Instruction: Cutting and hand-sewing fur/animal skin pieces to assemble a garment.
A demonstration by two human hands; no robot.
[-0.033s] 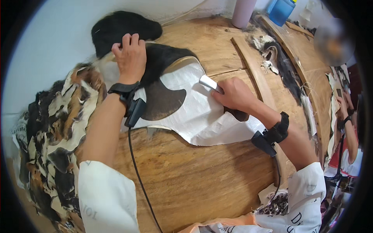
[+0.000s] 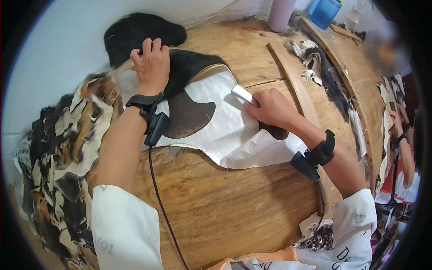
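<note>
A hide (image 2: 198,60) with black fur lies across the upper part of a white sheet (image 2: 234,146). My left hand (image 2: 152,67) rests on this hide, fingers bent and tips curled down into the fur. Below it shows a dark brown piece (image 2: 191,114) with a curved edge, lying against the white sheet. My right hand (image 2: 275,109) is closed round a tool (image 2: 243,95) whose flat silvery end sticks out to the left over the sheet; its kind is hidden by the fist. A dark brown thing (image 2: 274,131) shows just under that fist, partly covered.
Another black fur piece (image 2: 141,36) lies by the wall. Fur scraps (image 2: 67,166) are heaped at left. A wooden strip (image 2: 292,81), more scraps (image 2: 326,76), a pink cylinder (image 2: 282,15) and a blue bottle (image 2: 326,13) stand or lie at right. Another person's arm (image 2: 407,157) shows far right.
</note>
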